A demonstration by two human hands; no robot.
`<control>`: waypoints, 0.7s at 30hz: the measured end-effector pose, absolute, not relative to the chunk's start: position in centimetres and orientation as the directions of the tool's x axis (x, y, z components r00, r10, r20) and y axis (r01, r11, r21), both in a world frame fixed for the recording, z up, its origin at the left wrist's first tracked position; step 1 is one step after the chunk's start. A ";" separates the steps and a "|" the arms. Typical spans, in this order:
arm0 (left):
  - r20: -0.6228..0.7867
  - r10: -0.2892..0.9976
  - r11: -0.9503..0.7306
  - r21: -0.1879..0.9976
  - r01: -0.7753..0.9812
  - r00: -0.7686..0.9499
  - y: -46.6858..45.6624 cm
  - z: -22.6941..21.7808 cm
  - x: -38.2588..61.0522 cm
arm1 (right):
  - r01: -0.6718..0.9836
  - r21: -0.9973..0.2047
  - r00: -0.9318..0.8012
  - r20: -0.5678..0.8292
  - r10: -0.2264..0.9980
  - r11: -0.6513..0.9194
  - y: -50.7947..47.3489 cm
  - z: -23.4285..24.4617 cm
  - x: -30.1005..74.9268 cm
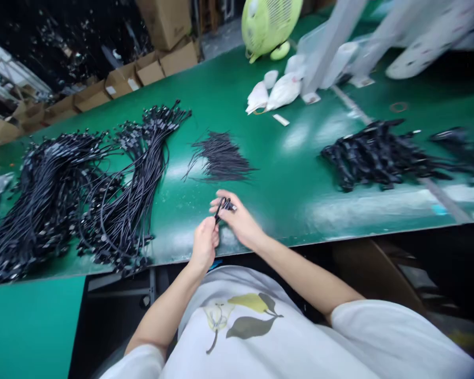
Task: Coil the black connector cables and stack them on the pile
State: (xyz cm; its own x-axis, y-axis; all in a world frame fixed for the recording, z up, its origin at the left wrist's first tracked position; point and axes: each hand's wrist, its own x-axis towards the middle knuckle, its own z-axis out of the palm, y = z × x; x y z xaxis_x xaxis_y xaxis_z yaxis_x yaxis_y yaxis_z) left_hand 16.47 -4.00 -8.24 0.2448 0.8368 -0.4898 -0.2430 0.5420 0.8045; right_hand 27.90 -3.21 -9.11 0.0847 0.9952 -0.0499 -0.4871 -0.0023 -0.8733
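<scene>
Close to the front edge of the green table, my two hands meet around one black cable, bent into a small loop with a connector end showing. My left hand is closed in a fist round the lower part of the loop. The fingers of my right hand curl about its upper part, beside the connector. Just beyond my hands lies a pile of short thin black ties. Left of them spread long loose black cables in large heaps.
Bundled black cables lie to the right on the green table. A light-green fan, white wrapped rolls and grey metal posts stand at the back. Cardboard boxes line the far side.
</scene>
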 end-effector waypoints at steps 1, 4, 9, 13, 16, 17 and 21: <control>-0.480 0.842 0.528 0.825 -0.200 0.245 -3.9 -8.4 16.7 | -0.519 -0.853 0.062 -0.092 0.994 -0.047 -3.5 -9.3 27.6; -0.478 0.831 0.516 0.854 -0.074 0.284 -3.9 -9.1 17.1 | -0.526 -0.847 0.074 -0.139 0.988 -0.079 -3.9 -9.6 27.5; -0.224 0.946 0.201 0.972 0.117 0.232 -4.0 -9.7 16.9 | -0.496 -0.868 0.216 -0.156 0.964 -0.030 -3.6 -9.0 28.1; -0.216 0.916 0.180 0.974 0.134 0.339 -4.3 -9.8 17.0 | -0.388 -0.921 0.257 -0.148 0.955 -0.038 -2.5 -8.7 27.6; -0.234 0.850 0.179 0.971 0.161 0.471 -4.7 -9.9 16.1 | -0.266 -0.963 0.337 -0.136 0.932 -0.044 -1.6 -7.9 30.6; -0.232 0.842 0.167 0.970 0.174 0.486 -4.8 -9.8 15.3 | -0.228 -0.973 0.375 -0.131 0.918 -0.046 -1.6 -7.3 32.6; -0.285 0.867 0.179 0.944 0.278 0.409 -4.7 -9.1 10.2 | 0.128 -0.991 0.530 0.038 0.847 -0.036 -1.8 -4.8 41.8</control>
